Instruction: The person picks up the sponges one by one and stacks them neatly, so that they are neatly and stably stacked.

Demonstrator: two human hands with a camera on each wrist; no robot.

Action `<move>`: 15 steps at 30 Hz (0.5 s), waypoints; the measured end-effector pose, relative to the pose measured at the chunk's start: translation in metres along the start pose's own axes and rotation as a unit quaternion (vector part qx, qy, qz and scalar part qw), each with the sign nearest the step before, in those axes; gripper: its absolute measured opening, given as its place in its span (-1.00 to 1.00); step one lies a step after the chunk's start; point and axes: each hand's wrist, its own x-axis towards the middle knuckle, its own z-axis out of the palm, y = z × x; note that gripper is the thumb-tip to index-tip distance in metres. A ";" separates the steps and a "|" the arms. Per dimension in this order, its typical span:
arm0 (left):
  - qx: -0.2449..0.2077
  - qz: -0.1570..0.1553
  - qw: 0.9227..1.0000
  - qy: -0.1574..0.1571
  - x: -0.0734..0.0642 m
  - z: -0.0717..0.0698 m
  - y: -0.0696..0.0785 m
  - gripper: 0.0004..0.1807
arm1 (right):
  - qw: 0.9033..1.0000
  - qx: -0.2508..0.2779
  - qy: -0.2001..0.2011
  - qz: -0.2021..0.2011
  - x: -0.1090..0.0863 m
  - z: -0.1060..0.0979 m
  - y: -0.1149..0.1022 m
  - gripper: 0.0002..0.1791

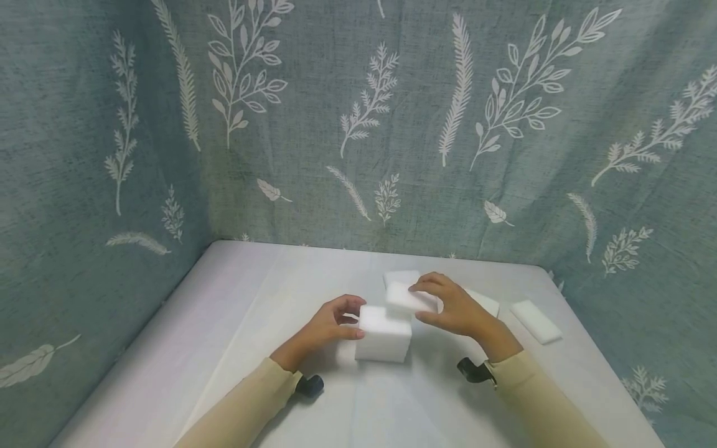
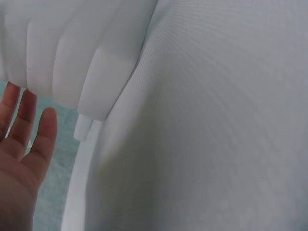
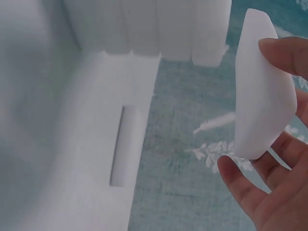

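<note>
A stack of several white foam sponges [image 1: 383, 336] stands on the white table, its layers showing side by side in the left wrist view. My left hand [image 1: 335, 320] is at the left side of the stack, thumb and fingertips right at its edge. In the left wrist view its fingers [image 2: 46, 127] look fairly straight beside the layers. Above the stack's right rear corner, my right hand [image 1: 452, 305] pinches one white sponge [image 1: 409, 297] between thumb and fingers. That sponge [image 3: 262, 91] shows tilted on edge in the right wrist view, apart from the stack.
Another white sponge [image 1: 401, 275] lies behind the held one, partly hidden. To the right, one sponge [image 1: 483, 302] lies partly behind my right hand, and another sponge [image 1: 534, 322] lies farther right on the table [image 1: 280, 280]. A green leaf-patterned curtain [image 1: 313, 124] surrounds the table's far sides.
</note>
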 end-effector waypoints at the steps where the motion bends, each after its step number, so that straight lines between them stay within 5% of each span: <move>1: -0.001 0.001 1.000 -0.001 0.000 0.000 0.000 -0.33 | 1.000 0.005 0.003 -0.001 0.000 0.002 -0.001 -0.52; 15: 0.001 0.003 1.000 0.003 0.000 0.000 0.001 -0.32 | 0.998 0.055 0.019 0.009 0.005 0.020 -0.016 -0.54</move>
